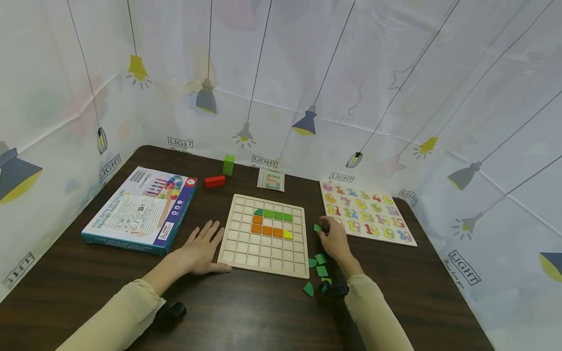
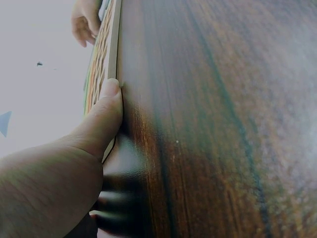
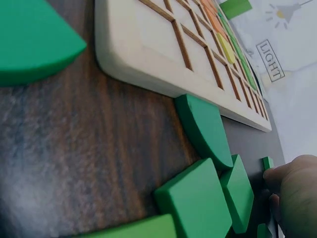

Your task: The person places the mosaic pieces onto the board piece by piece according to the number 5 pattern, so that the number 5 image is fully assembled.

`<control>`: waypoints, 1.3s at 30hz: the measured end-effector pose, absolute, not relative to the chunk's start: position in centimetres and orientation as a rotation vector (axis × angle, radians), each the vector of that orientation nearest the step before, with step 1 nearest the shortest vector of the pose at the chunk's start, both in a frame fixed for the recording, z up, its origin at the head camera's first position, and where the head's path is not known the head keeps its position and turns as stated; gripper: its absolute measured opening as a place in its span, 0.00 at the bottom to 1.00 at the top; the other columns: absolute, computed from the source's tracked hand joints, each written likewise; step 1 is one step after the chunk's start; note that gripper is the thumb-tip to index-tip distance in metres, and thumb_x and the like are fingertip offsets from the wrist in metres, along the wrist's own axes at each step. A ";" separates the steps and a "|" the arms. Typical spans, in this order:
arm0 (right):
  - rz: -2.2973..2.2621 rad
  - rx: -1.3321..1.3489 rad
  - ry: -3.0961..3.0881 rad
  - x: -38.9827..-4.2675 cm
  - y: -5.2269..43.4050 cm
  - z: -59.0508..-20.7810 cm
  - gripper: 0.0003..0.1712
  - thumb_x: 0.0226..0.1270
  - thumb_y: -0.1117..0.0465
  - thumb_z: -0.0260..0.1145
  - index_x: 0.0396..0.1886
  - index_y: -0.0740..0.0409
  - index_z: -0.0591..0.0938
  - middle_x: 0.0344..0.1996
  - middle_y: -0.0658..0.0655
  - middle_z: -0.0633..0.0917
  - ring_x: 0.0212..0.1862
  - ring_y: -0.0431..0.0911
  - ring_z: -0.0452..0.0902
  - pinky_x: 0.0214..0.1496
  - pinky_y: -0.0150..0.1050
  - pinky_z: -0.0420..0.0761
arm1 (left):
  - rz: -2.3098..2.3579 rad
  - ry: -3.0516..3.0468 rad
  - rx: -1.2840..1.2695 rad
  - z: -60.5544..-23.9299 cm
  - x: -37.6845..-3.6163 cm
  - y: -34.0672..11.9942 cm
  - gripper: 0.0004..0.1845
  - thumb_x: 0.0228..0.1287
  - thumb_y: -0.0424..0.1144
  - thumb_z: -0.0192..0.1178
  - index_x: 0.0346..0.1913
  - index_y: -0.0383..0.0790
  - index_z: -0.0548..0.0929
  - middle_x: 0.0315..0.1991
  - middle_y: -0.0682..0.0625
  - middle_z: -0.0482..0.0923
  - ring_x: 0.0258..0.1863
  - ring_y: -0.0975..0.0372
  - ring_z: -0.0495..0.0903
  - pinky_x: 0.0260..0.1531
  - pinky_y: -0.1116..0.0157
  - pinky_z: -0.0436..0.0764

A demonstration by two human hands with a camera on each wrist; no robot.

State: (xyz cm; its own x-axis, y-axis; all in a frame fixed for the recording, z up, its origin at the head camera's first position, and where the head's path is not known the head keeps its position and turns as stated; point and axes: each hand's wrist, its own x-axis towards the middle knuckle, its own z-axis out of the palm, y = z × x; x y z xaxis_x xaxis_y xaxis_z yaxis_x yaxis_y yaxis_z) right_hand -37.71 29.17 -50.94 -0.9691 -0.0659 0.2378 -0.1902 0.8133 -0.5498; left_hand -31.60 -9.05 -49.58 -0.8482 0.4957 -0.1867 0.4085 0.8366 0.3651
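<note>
My left hand lies flat with fingers spread on the table, against the left side of a wooden grid board. Its thumb touches the board's near edge. Green, orange and yellow tiles sit in the board's squares, among them a yellow tile at the right end of the lower row. Right of the board, my right hand pinches a small green tile between thumb and fingers, low over the table. Several loose green tiles lie nearer me, one touching the board's edge in the right wrist view.
A boxed set lies at the left. Behind the board are a red block, an upright green block and a small pattern card. A number puzzle board lies back right. Printed curtains enclose the table.
</note>
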 end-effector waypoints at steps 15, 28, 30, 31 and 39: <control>0.857 0.229 -2.815 -37.1 29.6 -51.2 0.17 0.61 0.72 0.64 0.51 0.65 0.77 0.42 0.59 0.81 0.45 0.53 0.76 0.44 0.49 0.76 | 0.539 2.746 0.706 -50.4 -31.4 -9.2 0.61 0.50 0.76 0.51 0.73 0.30 0.50 0.73 0.33 0.40 0.72 0.43 0.37 0.65 0.42 0.40; 0.927 0.421 -2.727 -36.1 28.9 -50.0 0.18 0.60 0.71 0.65 0.51 0.66 0.77 0.42 0.59 0.81 0.44 0.52 0.77 0.41 0.47 0.77 | 0.521 2.739 0.694 -49.1 -31.2 -9.0 0.57 0.54 0.70 0.56 0.72 0.29 0.50 0.73 0.32 0.40 0.71 0.42 0.39 0.65 0.41 0.42; 0.929 0.460 -2.728 -35.9 28.7 -49.9 0.18 0.60 0.71 0.65 0.51 0.66 0.77 0.41 0.59 0.81 0.43 0.52 0.78 0.40 0.46 0.78 | 0.537 2.731 0.699 -48.8 -31.1 -9.0 0.57 0.54 0.69 0.57 0.72 0.28 0.51 0.72 0.31 0.41 0.71 0.41 0.39 0.65 0.41 0.41; 0.933 0.476 -2.730 -35.8 28.6 -49.8 0.18 0.60 0.71 0.65 0.51 0.66 0.77 0.41 0.59 0.82 0.43 0.52 0.78 0.40 0.46 0.78 | 0.546 2.729 0.701 -48.8 -31.1 -9.0 0.57 0.53 0.69 0.58 0.72 0.28 0.51 0.72 0.31 0.41 0.71 0.41 0.39 0.64 0.41 0.41; 0.979 0.543 -2.725 -35.1 27.6 -49.8 0.18 0.59 0.71 0.66 0.51 0.65 0.78 0.39 0.56 0.82 0.38 0.46 0.78 0.36 0.42 0.79 | 0.545 2.734 0.717 -48.9 -31.1 -9.1 0.58 0.52 0.71 0.57 0.72 0.28 0.52 0.72 0.31 0.41 0.71 0.41 0.39 0.64 0.40 0.40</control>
State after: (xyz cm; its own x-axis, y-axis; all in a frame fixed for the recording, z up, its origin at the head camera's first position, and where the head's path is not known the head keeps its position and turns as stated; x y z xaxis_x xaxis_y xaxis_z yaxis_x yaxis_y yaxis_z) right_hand -35.09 27.62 -49.82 -0.9137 -0.2734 0.3008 -0.4023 0.7141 -0.5729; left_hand -31.13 -9.07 -48.87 -0.8434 0.5145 -0.1547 0.4158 0.8075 0.4183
